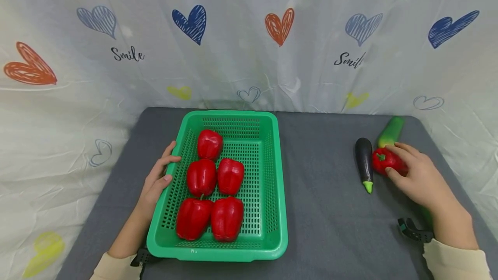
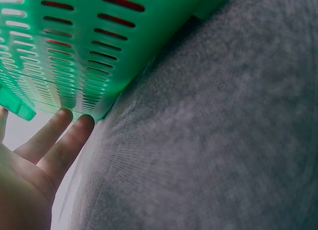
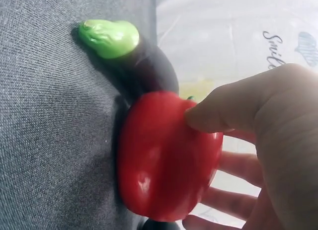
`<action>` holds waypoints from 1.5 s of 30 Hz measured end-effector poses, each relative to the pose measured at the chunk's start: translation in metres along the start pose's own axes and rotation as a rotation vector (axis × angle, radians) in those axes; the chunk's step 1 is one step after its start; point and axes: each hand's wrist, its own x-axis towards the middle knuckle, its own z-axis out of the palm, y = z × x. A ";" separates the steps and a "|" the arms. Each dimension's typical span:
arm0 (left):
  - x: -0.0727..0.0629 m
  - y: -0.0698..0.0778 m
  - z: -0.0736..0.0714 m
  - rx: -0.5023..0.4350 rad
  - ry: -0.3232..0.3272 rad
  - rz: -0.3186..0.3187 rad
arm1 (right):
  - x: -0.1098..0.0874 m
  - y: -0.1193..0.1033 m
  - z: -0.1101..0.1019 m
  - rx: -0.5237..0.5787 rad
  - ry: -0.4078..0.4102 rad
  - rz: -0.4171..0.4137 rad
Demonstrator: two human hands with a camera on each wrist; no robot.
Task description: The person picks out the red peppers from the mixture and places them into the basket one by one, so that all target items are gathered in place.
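My right hand [image 1: 418, 176] grips a red bell pepper [image 1: 383, 159], with the thumb on its near side and the fingers behind. In the right wrist view the pepper [image 3: 166, 160] is right at the grey cloth, beside a dark eggplant [image 3: 149, 66] with a green cap. A long green vegetable [image 1: 392, 131] lies just beyond the pepper. At the left side of a green basket [image 1: 282, 211], my left hand [image 1: 153, 187] rests with thumb and one finger over the rim. Straight fingers [image 2: 67, 145] touch its outer wall in the left wrist view.
Several red bell peppers [image 1: 229, 176] lie in the basket, mostly on its left side. Part of another green thing [image 1: 426, 216] shows beneath my right wrist. A white curtain [image 1: 241, 55] with hearts hangs behind the grey tablecloth [image 1: 319, 193].
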 end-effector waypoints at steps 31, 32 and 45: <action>0.000 0.002 0.002 -0.029 0.014 -0.018 | -0.014 -0.005 0.008 -0.037 -0.038 0.082; 0.001 0.002 0.002 -0.029 0.013 -0.017 | -0.014 -0.005 0.008 -0.035 -0.035 0.081; 0.000 0.003 0.003 -0.026 0.013 -0.023 | -0.015 -0.002 0.011 -0.002 -0.023 0.072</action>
